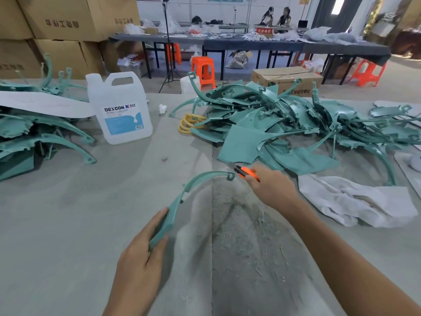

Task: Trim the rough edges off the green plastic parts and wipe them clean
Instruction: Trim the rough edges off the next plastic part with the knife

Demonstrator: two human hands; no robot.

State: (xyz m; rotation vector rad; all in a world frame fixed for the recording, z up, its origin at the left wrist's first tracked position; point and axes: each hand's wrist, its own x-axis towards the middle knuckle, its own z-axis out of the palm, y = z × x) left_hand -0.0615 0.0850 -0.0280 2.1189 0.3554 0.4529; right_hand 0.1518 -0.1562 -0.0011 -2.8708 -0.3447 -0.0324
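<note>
My left hand (139,254) grips the near end of a curved green plastic part (182,197), which arcs up and to the right to a small hooked tip. My right hand (271,185) holds an orange utility knife (245,172) just right of that tip, its blade pointing up and left. A large pile of green parts (284,124) lies at the right, and a second pile of green parts (34,133) at the left. A crumpled white cloth (355,201) rests to the right of my right hand.
A translucent jug (120,108) labelled DEXCON stands at the centre left. Yellow plastic pieces (189,123) lie by the right pile. Green shavings (255,236) litter the grey table cover below my hands. Cardboard boxes (63,21), orange stools and long tables stand behind.
</note>
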